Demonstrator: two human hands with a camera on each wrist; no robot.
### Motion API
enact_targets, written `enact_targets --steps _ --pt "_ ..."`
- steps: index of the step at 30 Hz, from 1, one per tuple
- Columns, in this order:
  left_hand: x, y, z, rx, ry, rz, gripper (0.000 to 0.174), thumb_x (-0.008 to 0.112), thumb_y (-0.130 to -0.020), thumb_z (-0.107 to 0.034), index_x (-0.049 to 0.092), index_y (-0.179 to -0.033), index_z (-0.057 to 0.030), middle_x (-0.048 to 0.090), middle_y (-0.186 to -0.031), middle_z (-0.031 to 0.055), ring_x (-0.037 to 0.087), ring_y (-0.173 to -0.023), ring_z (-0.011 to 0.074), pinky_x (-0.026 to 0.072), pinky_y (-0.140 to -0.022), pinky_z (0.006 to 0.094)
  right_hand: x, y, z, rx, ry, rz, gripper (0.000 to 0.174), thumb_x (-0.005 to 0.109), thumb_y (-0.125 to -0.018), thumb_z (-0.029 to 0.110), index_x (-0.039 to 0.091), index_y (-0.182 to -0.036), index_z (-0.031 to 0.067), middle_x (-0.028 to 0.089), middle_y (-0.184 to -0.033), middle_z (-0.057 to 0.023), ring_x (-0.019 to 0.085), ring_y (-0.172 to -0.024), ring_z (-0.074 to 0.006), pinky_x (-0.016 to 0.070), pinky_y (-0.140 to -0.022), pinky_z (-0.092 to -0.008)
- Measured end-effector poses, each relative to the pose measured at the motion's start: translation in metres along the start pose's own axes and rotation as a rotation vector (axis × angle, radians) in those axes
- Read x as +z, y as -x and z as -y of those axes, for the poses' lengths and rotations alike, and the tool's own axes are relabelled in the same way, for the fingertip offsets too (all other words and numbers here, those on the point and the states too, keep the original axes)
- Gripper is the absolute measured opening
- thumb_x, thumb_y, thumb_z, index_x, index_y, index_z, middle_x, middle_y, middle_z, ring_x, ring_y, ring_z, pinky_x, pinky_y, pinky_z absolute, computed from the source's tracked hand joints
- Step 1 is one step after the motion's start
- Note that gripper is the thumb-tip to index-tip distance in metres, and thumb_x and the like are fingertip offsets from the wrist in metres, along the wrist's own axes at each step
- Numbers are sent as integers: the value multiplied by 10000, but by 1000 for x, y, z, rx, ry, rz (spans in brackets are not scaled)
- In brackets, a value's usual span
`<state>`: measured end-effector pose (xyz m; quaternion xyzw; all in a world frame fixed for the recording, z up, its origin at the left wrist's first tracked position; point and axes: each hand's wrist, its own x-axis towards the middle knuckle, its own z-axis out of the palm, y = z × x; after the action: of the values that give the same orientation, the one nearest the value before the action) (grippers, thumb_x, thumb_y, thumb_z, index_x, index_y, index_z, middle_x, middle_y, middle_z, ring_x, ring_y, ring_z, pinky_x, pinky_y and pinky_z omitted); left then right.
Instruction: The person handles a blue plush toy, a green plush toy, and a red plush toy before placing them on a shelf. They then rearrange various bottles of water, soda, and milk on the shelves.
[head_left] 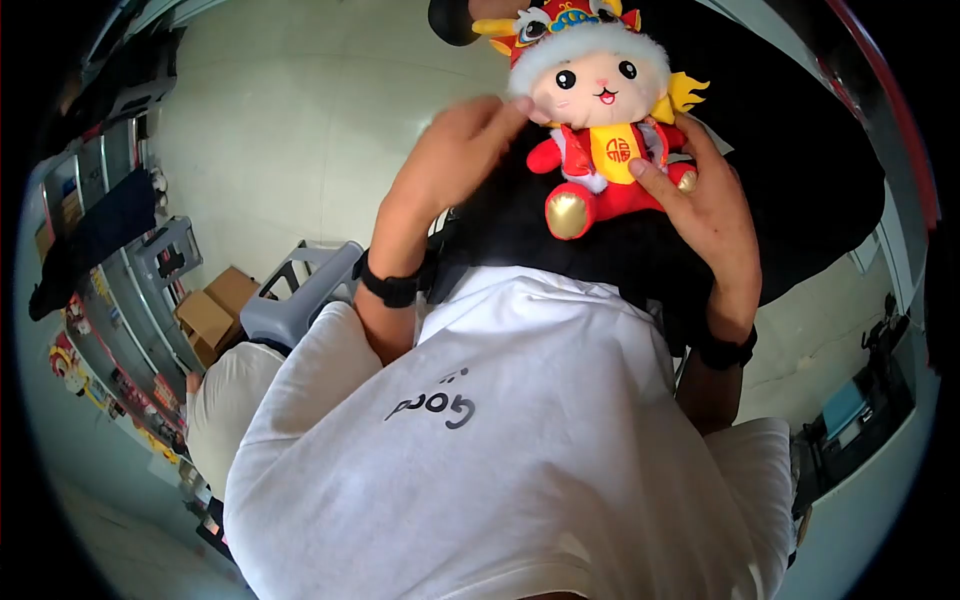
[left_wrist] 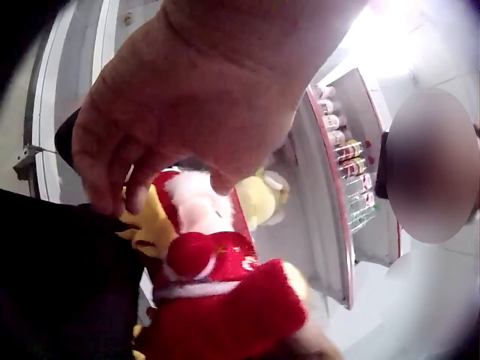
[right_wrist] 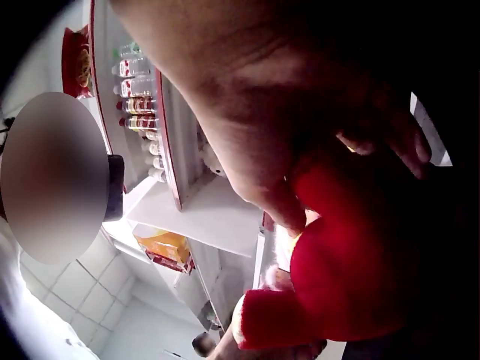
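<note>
A plush doll (head_left: 600, 85) in a red outfit, with a dragon-style hat, white fur trim and a yellow bib, faces up toward the head camera over black cloth (head_left: 800, 180). My right hand (head_left: 705, 200) grips its lower body from the side, thumb on the bib's edge and fingers reaching behind. Beside the doll's face is my left hand (head_left: 445, 155), its thumb at the cheek. In the left wrist view, the left hand (left_wrist: 195, 97) arches over the head with loosely bent fingers near a yellow fringe. The right wrist view shows the doll's red limbs (right_wrist: 345, 277) below my thumb.
A grey plastic stool (head_left: 305, 290) and cardboard boxes (head_left: 215, 310) stand to the left, near a person in pale clothing (head_left: 235, 390). Shelves with bottles (left_wrist: 349, 161) appear in the wrist views. A pale yellow plush (left_wrist: 259, 199) sits behind the doll.
</note>
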<state>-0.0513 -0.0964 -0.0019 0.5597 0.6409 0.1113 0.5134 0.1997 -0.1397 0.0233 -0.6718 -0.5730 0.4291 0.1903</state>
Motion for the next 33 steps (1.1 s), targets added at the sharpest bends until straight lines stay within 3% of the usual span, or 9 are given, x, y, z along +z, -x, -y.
enact_targets --steps 2,5,9,12,15,18,23,31,33 --pt "6 17 -6 71 48 245 432 485 -932 -394 597 -1034 11 610 -810 61 565 -714 122 460 -635 260 0 -2 1 -54 20 1 550 700 -768 333 521 -1157 -12 624 -1019 -197 623 -935 -319 485 -809 -365" --pt "23 28 -33 214 -216 171 478 587 -857 -422 598 -1007 32 665 -807 132 637 -718 236 481 -687 313 -5 -5 3 -70 168 35 489 694 -773 292 545 -1125 -13 622 -1009 -197 616 -939 -318 479 -820 -360" --pt "29 15 -50 78 -243 221 513 608 -832 -440 594 -1014 39 665 -793 160 645 -742 262 481 -686 319 -6 -13 4 -177 143 43 417 679 -782 244 564 -1088 -15 619 -1002 -192 610 -949 -314 474 -828 -357" --pt "28 11 -50 -4 -265 259 483 615 -838 -404 595 -1009 48 663 -818 170 643 -763 251 487 -694 321 0 -17 0 -232 139 -13 352 654 -804 210 571 -1066 -9 617 -1002 -185 607 -950 -309 472 -825 -355" --pt "28 1 -18 214 -135 260 396 608 -865 -282 583 -1065 58 672 -880 132 638 -790 186 492 -704 289 -2 -26 -12 -177 -11 38 307 641 -817 196 577 -1047 3 626 -972 -168 626 -909 -259 484 -788 -330" --pt "19 -2 -10 130 294 473 331 541 -886 -74 541 -1197 40 640 -966 47 583 -838 89 474 -741 219 -9 -28 -24 -54 -236 139 267 635 -838 192 583 -1038 22 641 -928 -101 628 -819 -148 493 -714 -260" --pt "3 -2 -4 99 349 505 325 544 -888 -80 557 -1195 27 639 -939 40 567 -802 80 456 -718 207 -15 -29 -35 -38 -415 209 217 621 -851 168 594 -1019 33 634 -920 -94 609 -807 -130 490 -738 -249" --pt "5 -4 12 147 223 235 155 641 -832 -117 592 -789 24 591 -648 51 553 -584 99 440 -535 245 -23 -27 -36 -71 -56 72 162 635 -842 158 591 -836 2 608 -764 -47 549 -722 -96 433 -656 -238" --pt "1 -3 6 104 248 288 146 639 -843 -109 572 -776 3 581 -667 31 548 -603 85 445 -562 229 -26 -25 -37 -25 -90 87 172 637 -840 164 586 -816 2 603 -750 -43 542 -715 -92 429 -654 -236"
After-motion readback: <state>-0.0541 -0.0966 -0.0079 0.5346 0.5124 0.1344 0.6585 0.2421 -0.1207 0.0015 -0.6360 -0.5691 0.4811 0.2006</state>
